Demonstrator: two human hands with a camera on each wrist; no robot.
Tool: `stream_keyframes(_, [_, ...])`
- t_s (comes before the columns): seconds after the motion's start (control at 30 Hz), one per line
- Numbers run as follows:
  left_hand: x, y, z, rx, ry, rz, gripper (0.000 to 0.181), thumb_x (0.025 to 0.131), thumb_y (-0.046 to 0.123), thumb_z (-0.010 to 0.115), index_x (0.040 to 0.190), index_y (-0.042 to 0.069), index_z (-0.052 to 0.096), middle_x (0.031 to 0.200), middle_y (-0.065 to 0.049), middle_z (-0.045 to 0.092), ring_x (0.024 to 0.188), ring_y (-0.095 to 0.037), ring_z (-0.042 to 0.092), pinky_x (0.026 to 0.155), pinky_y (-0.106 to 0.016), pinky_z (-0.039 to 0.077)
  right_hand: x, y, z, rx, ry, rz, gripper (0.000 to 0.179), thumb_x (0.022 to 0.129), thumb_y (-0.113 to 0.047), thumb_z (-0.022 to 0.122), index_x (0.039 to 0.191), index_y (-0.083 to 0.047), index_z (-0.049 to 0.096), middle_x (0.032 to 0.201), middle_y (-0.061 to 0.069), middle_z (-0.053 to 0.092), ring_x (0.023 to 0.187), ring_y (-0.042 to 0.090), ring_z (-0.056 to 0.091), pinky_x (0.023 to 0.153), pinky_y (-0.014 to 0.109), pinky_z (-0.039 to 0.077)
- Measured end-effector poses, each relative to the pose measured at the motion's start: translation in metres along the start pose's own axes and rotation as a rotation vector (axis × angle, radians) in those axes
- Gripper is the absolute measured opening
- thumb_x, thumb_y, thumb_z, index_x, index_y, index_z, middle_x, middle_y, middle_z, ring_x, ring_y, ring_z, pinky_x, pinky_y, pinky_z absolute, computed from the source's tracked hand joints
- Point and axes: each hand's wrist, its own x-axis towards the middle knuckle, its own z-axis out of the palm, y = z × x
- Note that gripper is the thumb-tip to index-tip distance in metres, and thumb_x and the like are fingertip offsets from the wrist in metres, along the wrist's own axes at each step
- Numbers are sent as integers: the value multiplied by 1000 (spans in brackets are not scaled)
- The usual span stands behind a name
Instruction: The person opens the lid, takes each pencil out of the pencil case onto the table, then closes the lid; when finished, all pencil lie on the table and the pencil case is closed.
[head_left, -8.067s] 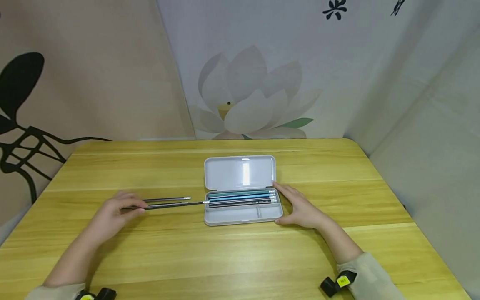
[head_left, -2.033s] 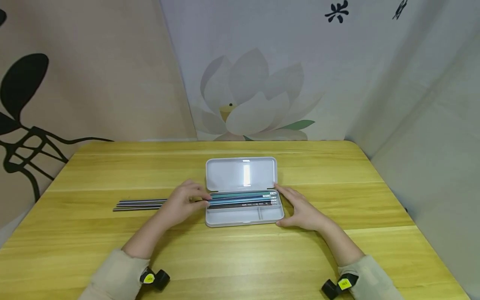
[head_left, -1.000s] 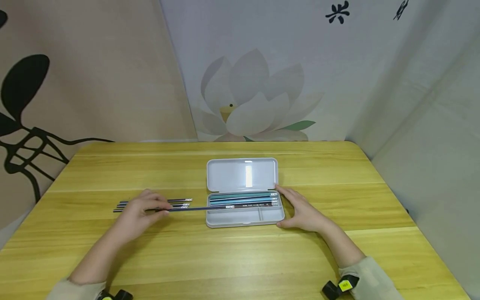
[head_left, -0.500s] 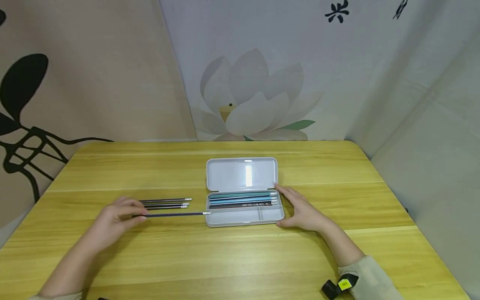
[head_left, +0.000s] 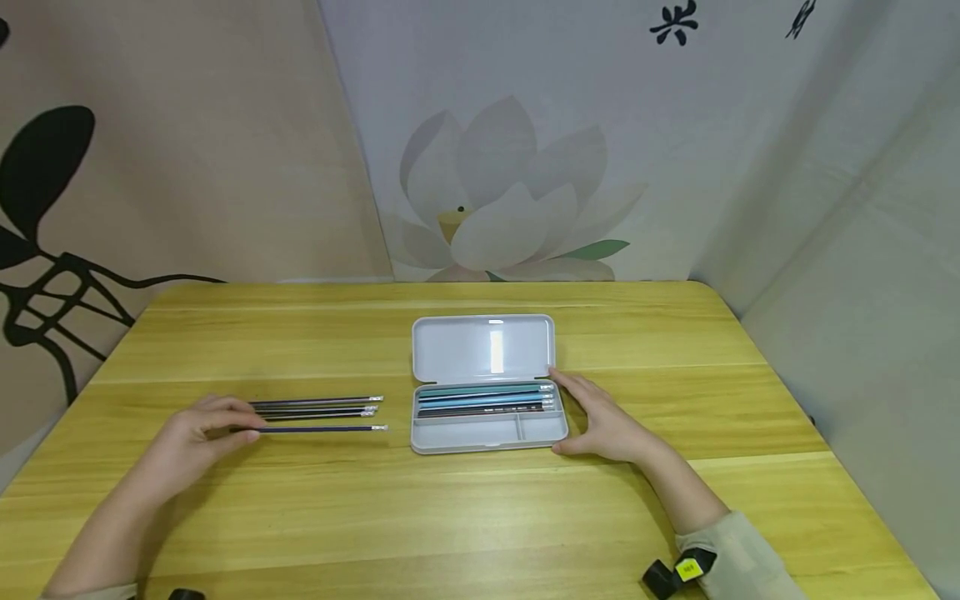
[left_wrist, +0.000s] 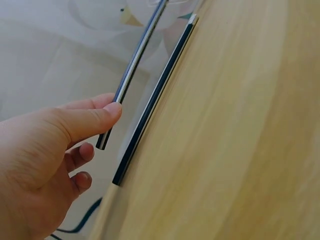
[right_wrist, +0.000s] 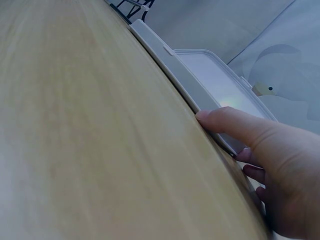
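Wooden table [head_left: 480, 517] is carrying an open grey pencil case [head_left: 487, 417], which the right hand [head_left: 603, 421] is steadying with relaxed fingers against its end. The left hand [head_left: 191, 437] is pinching a dark pencil [head_left: 315, 428] near three others [head_left: 315, 407]. Loosely pinched, it risks rolling away. Its tip is hiding behind the fingers.
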Motion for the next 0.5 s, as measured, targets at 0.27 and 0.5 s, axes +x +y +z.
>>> stream_keyframes(0.27, [-5,-14,-6,38,-9,-108,17,79,1,76,91,14,76,102,-5,62,96,7,44,77,-7,36,0,-1,0,-2,2,-3,106,67,-31,87,153,-23,25,151,13,29,137,38,24,104,63,21])
stream_keyframes(0.5, [-6,-23,-9,81,-13,-192,12,81,7,76,92,12,76,105,-11,61,95,9,40,75,-10,35,0,0,0,-1,4,-5,105,68,-31,87,152,-24,25,151,12,30,136,38,25,104,62,21])
